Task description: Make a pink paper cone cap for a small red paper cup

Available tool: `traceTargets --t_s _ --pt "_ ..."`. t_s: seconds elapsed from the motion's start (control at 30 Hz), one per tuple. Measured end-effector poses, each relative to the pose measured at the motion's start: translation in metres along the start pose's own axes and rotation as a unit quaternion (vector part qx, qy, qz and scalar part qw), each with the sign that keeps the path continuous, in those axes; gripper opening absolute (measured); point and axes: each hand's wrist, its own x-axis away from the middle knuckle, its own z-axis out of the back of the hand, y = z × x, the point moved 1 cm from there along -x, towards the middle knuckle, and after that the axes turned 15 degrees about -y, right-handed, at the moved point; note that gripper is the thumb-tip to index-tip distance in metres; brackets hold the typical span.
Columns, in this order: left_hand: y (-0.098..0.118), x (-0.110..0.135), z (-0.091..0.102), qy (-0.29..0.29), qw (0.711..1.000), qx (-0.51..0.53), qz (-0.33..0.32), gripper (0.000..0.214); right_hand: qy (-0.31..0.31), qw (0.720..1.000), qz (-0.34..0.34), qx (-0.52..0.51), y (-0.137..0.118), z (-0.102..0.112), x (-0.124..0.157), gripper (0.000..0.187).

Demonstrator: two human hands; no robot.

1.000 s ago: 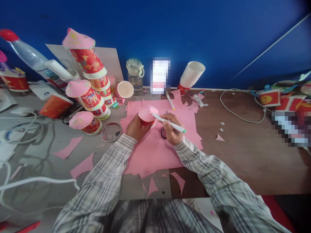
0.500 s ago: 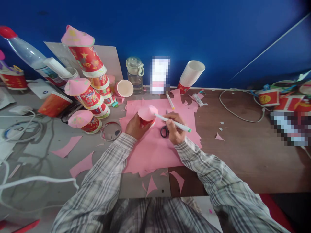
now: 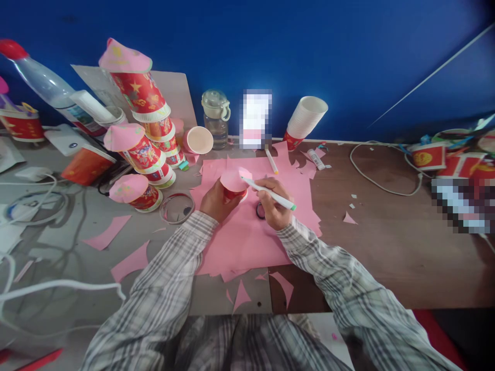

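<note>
My left hand (image 3: 215,201) is wrapped round a red paper cup (image 3: 233,193) that is capped with a pink paper cone (image 3: 234,180). My right hand (image 3: 273,205) grips a white marker with a green end (image 3: 270,194), and its tip rests on the pink cone. Both hands work over a large sheet of pink paper (image 3: 247,232) on the table. Black scissors (image 3: 260,210) lie on the sheet, partly hidden under my right hand.
Several finished pink-capped red cups (image 3: 135,149) stand stacked at the left, with a tape ring (image 3: 177,208) beside them. A stack of white cups (image 3: 305,121), a glass jar (image 3: 215,117) and another marker (image 3: 271,161) lie at the back. Cables (image 3: 371,175) and pink scraps (image 3: 131,264) are scattered about.
The marker tip drew back to the cone's right edge half a second ago, then moved left again onto the cone. My left hand and the cup barely shifted.
</note>
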Motion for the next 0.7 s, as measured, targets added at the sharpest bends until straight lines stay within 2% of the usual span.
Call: traceTargets --t_s 0.33,0.53,0.7 --pt "-0.0027 -0.0001 -0.0012 0.005 1.000 -0.006 0.004 0.059 0.010 1.000 0.012 -0.003 0.0053 -0.0013 0.0010 0.045" --pt "-0.0037 -0.0004 -0.0017 0.004 1.000 -0.006 0.000 0.062 0.015 0.999 -0.037 -0.027 0.0078 -0.0029 0.0025 0.046" --pt "-0.0035 -0.0002 -0.0024 0.004 1.000 -0.002 -0.002 0.064 0.019 0.999 -0.002 -0.051 0.0076 -0.0035 0.0005 0.037"
